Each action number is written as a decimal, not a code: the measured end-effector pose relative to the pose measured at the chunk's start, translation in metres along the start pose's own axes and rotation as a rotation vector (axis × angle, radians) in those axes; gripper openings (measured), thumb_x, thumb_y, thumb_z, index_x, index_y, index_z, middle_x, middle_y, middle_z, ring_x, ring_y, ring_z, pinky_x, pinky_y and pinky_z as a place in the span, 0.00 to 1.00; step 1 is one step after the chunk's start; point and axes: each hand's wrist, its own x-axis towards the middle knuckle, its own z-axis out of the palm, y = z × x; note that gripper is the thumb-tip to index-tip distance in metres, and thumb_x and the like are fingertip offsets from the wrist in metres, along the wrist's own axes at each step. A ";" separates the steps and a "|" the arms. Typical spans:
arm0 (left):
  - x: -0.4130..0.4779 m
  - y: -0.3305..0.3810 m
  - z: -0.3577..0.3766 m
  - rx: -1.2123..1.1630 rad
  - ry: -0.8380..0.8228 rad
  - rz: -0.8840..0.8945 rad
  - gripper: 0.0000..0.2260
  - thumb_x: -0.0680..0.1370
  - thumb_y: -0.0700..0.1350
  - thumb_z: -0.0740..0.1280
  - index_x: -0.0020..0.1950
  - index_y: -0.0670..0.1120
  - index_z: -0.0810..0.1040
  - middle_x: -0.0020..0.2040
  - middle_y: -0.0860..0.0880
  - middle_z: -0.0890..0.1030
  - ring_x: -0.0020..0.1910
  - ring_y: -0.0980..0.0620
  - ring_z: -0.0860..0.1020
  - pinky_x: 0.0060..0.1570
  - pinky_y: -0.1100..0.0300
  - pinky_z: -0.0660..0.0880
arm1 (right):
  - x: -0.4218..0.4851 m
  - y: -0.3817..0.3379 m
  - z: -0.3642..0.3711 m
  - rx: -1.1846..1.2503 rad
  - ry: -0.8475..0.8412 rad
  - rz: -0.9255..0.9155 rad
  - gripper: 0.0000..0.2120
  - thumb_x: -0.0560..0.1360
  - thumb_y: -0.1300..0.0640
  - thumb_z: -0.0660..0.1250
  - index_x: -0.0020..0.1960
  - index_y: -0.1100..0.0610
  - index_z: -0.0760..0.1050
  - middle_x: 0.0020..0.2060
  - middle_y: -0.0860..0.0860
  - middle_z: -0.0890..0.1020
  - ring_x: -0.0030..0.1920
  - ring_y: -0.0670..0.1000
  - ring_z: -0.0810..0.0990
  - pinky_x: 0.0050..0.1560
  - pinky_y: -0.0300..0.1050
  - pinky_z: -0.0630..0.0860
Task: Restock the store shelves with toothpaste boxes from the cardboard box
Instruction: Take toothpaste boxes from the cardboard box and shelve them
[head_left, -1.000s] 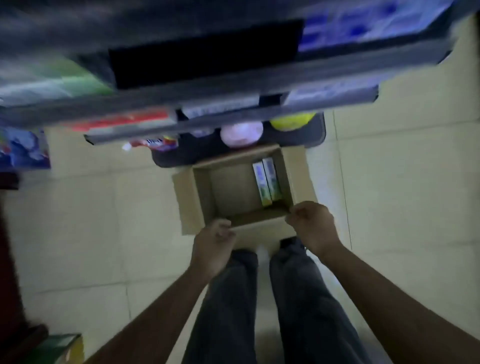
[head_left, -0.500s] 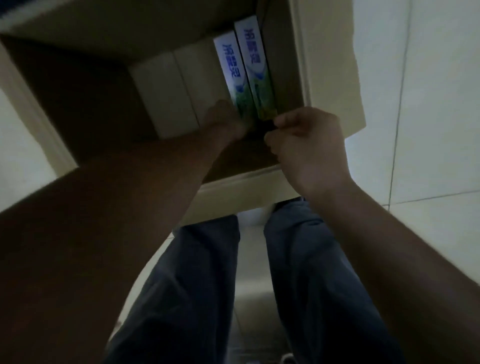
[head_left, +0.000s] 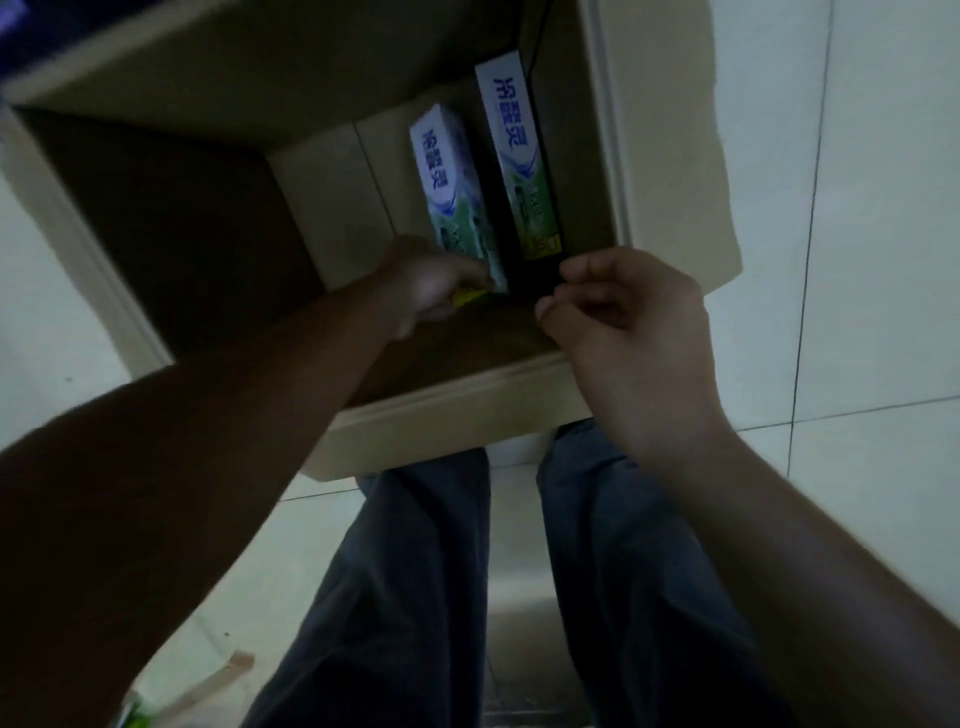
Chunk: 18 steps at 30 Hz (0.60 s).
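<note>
An open cardboard box (head_left: 467, 410) stands on the floor in front of my legs. Inside it are two white-and-green toothpaste boxes with blue lettering. My left hand (head_left: 426, 286) reaches into the carton and grips the near end of the left toothpaste box (head_left: 449, 187), which is tilted up off the bottom. The right toothpaste box (head_left: 519, 161) lies flat against the carton's right wall. My right hand (head_left: 623, 322) hovers over the carton's near right corner with curled fingers, holding nothing, just short of that box's near end.
Pale floor tiles (head_left: 857, 260) surround the carton. My legs in dark trousers (head_left: 415, 597) stand just behind its near flap. A scrap of cardboard (head_left: 218, 675) and something green lie on the floor at the lower left.
I have bent down from standing, so the carton now fills the view. My left hand went inside and lifted the left toothpaste box's end; the right hand stayed at the corner.
</note>
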 end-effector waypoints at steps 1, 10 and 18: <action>-0.022 0.005 -0.005 -0.105 -0.062 -0.055 0.26 0.60 0.50 0.81 0.56 0.45 0.83 0.55 0.42 0.85 0.45 0.51 0.85 0.39 0.59 0.82 | -0.004 -0.003 0.000 0.029 -0.030 0.013 0.16 0.72 0.60 0.77 0.59 0.54 0.80 0.48 0.47 0.84 0.47 0.41 0.83 0.49 0.35 0.78; -0.153 0.020 -0.009 -0.230 -0.441 0.055 0.10 0.64 0.47 0.79 0.45 0.54 0.89 0.50 0.46 0.88 0.45 0.51 0.86 0.40 0.61 0.82 | -0.047 -0.013 0.010 -0.200 -0.081 -0.450 0.30 0.70 0.59 0.79 0.70 0.59 0.73 0.60 0.54 0.80 0.59 0.47 0.77 0.57 0.28 0.71; -0.078 0.027 0.024 -0.291 -0.010 -0.011 0.08 0.83 0.47 0.60 0.52 0.47 0.78 0.51 0.46 0.83 0.45 0.50 0.82 0.48 0.56 0.78 | -0.031 0.002 -0.055 0.362 0.176 -0.152 0.23 0.67 0.66 0.80 0.59 0.57 0.81 0.48 0.47 0.88 0.48 0.45 0.87 0.45 0.36 0.82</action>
